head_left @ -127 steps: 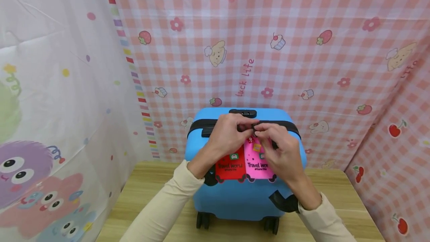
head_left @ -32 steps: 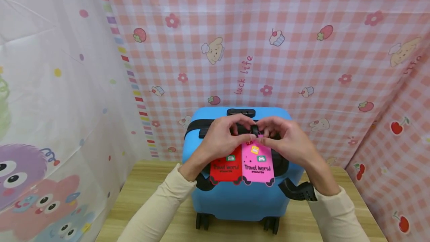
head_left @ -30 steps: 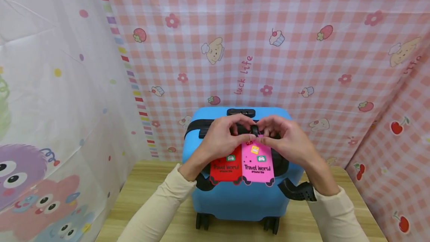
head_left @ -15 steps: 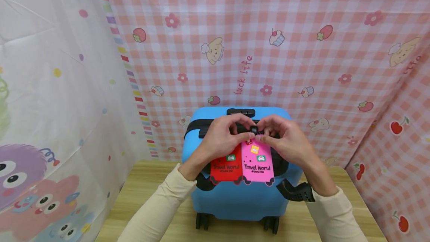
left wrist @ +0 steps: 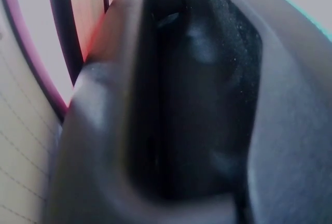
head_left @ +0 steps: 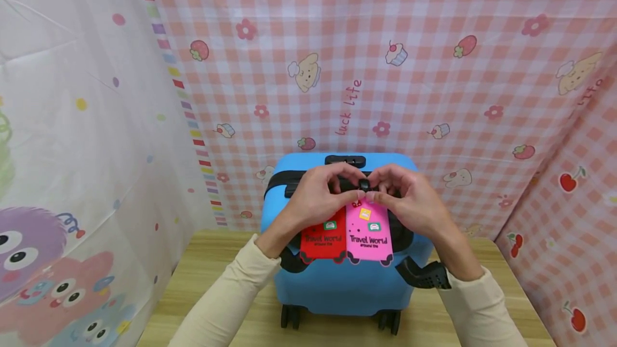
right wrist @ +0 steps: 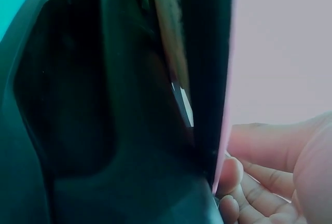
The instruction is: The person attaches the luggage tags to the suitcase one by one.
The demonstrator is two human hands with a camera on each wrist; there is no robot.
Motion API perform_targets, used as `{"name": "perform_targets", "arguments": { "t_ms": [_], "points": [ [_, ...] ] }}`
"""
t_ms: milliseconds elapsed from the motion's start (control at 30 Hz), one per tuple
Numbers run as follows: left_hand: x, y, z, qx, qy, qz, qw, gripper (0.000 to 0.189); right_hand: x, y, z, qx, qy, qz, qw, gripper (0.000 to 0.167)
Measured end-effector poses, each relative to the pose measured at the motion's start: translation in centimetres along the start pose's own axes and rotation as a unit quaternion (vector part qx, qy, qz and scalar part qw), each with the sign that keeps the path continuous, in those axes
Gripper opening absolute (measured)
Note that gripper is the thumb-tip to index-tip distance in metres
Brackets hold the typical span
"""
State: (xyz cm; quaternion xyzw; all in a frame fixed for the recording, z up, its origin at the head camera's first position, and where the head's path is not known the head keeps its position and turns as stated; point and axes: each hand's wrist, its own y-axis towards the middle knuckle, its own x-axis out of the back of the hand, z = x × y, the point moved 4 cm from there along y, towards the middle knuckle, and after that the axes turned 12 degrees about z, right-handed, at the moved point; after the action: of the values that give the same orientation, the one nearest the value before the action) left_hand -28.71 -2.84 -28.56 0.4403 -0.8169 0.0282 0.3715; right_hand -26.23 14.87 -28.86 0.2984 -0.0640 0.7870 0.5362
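A blue suitcase (head_left: 347,288) stands upright, with a pink luggage tag (head_left: 369,234) and a red luggage tag (head_left: 322,240) hanging side by side at its front. Fingertips of my left hand (head_left: 319,194) and right hand (head_left: 411,197) meet at the top of the pink tag, pinching its short black strap (head_left: 365,183) from both sides. The strap's lower end is hidden behind the thumbs. In the right wrist view the pink tag appears edge-on beside my curled right fingers (right wrist: 259,193). A dark suitcase handle (left wrist: 101,115) fills the left wrist view; my left hand is out of sight there.
The suitcase stands on a wooden table (head_left: 217,266). A black belt (head_left: 281,180) crosses its top, below a combination lock (head_left: 345,161). A black perforated strap (head_left: 424,274) sticks out by the right cuff. Checked cloth (head_left: 270,84) hangs close behind.
Compared with 4.2 seconds ago, my right hand has swung outward to the right, uncovering more of the pink tag. During the last second the visible black strap piece has shortened slightly between my fingertips.
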Motion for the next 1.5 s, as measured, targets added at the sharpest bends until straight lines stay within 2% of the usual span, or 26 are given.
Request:
{"name": "perform_targets", "arguments": {
  "t_ms": [1200, 1500],
  "points": [
    [-0.01, 0.16, -0.06, 0.001, -0.003, -0.015, 0.9999, 0.013, -0.12, 0.19, 0.14, 0.011, -0.01, -0.02, 0.9997, 0.011],
    [-0.04, 0.14, -0.19, 0.012, -0.004, -0.014, 0.9998, 0.01, -0.23, 0.22, 0.13, 0.011, -0.013, -0.028, 0.9995, 0.008]
  ]
}}
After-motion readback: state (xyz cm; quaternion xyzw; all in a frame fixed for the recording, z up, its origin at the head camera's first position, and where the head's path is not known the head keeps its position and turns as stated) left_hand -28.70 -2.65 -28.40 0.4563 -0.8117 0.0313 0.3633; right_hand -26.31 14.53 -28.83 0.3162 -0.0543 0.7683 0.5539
